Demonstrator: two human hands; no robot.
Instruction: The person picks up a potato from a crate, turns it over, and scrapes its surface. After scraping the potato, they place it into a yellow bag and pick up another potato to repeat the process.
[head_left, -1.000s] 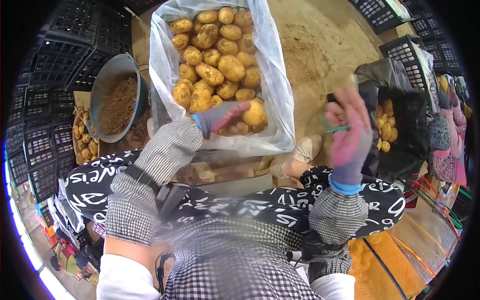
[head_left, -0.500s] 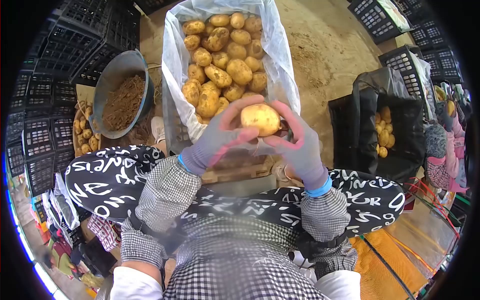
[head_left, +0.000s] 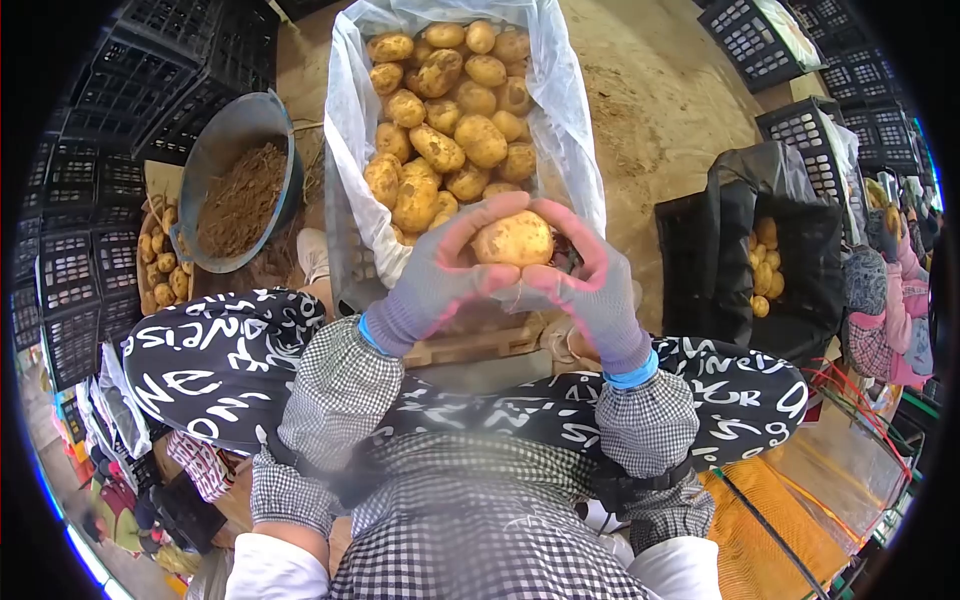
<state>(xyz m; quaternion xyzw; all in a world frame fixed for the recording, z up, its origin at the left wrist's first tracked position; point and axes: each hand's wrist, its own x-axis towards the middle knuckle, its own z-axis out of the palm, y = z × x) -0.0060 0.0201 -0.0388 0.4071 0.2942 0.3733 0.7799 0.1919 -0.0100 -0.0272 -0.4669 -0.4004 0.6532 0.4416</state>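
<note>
A yellow potato (head_left: pixel 514 241) with small dirt marks is held up between my two gloved hands, over the near end of a lined crate. My left hand (head_left: pixel 437 275) curls round its left side, thumb below and fingers above. From the right, my right hand (head_left: pixel 592 285) closes on it in the same way. Both gloves are grey with pink fingers. Beyond them, several soil-smeared potatoes (head_left: pixel 481 141) fill the crate, whose white plastic liner (head_left: pixel 572 130) is folded over the sides.
A blue-grey tub (head_left: pixel 285 190) of soil stands to the left, beside a basket of potatoes (head_left: pixel 160 262). At right is a black-lined crate (head_left: pixel 690 260) with several potatoes (head_left: pixel 767 270). Black crates (head_left: pixel 150 70) are stacked at left; another person (head_left: pixel 885 310) is at far right.
The potato has shifted slightly left and turned a little. My right hand's fingers have come in closer round it, nearer to the left hand's fingers.
</note>
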